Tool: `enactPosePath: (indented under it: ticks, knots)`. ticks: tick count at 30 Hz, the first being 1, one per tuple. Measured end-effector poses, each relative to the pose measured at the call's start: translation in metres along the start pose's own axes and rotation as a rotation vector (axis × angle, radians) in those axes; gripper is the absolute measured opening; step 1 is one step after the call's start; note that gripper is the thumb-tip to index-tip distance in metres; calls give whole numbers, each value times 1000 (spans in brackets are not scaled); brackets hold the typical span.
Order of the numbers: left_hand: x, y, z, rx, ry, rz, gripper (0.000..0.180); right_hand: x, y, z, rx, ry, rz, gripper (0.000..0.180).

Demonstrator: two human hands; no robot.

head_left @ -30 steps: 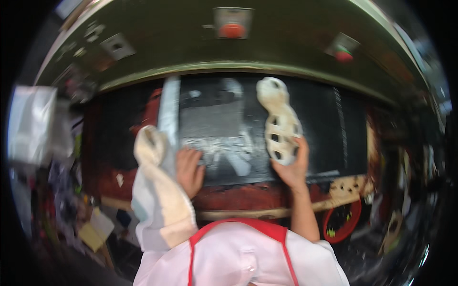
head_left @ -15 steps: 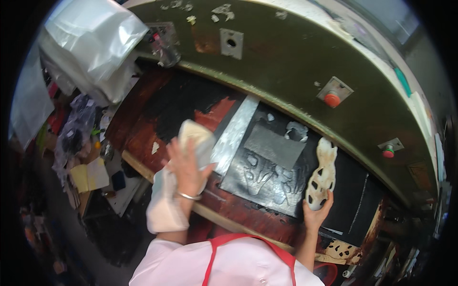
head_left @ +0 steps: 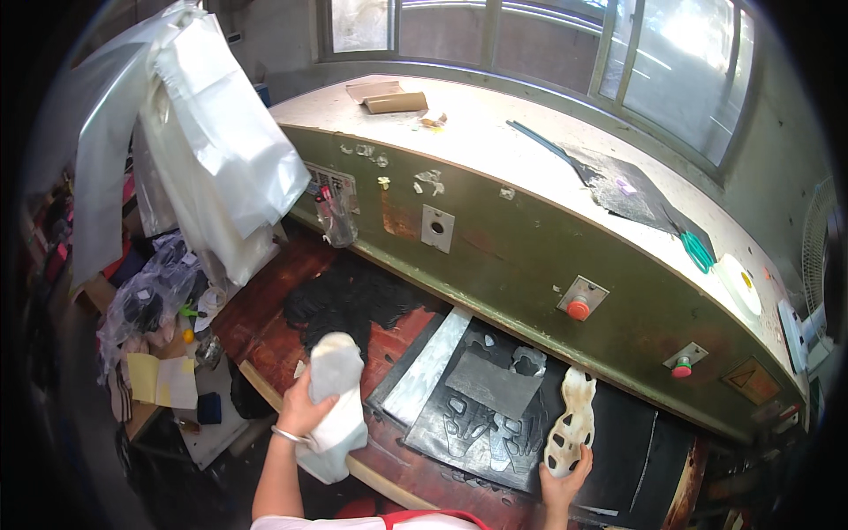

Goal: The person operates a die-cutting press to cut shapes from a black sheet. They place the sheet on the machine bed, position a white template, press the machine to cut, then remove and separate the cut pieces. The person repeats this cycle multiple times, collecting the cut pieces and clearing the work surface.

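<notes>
My left hand point(head_left: 302, 410) is closed around the side of a long, sole-shaped white piece point(head_left: 343, 431) with a grey patch and a rounded cream end. It is held over the front edge of the red-brown bench. On the right, my right hand point(head_left: 565, 481) grips the near end of a wavy, cream shoe-sole-shaped piece point(head_left: 576, 408) with several dark cut-outs. Between the hands lies a black moulded plate point(head_left: 468, 428) with raised, rounded shapes. A grey rectangular sheet point(head_left: 495, 385) rests on it.
Black sheet scraps point(head_left: 340, 305) are heaped at the bench's left. A green machine panel point(head_left: 503, 238) with a red button point(head_left: 578, 308) and a green-rimmed button point(head_left: 682, 367) stands behind. Clear plastic bags point(head_left: 216, 141) hang at left. Teal-handled scissors point(head_left: 696, 251) lie on the white top.
The view has tilted up, showing the white top and windows. My left hand, spread over the white piece before, now grips its side. My right hand still holds the cut-out sole piece.
</notes>
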State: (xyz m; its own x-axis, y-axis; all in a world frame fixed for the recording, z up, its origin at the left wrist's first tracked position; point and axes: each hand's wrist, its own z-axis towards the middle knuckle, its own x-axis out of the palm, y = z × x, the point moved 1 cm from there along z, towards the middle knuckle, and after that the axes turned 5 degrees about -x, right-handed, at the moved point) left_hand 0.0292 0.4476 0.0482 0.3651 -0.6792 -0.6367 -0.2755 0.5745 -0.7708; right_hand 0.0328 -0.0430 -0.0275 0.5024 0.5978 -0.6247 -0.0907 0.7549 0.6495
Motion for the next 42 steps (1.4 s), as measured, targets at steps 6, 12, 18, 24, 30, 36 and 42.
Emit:
enactPosePath:
  ticks: [6, 12, 18, 24, 30, 36, 42]
  knots:
    - [-34, 14, -13, -26, -237, -376, 61, -2, -1, 4, 56, 25, 110, 90]
    - [-29, 179, -100, -442, -1008, -727, 62, -6, 11, 12, -254, 24, -47, 76]
    - [68, 313, -252, -1172, -1749, -1394, 63, -5, -1, 15, -362, 55, -87, 62]
    - [34, 361, -222, -992, -1610, -1980, 55, -2, -15, 21, -306, 108, -64, 51]
    - [-78, 459, -91, -868, -1535, -2003, 52, -4, -21, 28, -191, 179, 137, 48]
    - [32, 491, -136, -1249, -1084, -1196, 35, -7, -2, 22, -124, 152, -49, 47]
    - [117, 373, -218, -1395, -729, -1348, 16, -1, 39, 15, -301, 258, -89, 60]
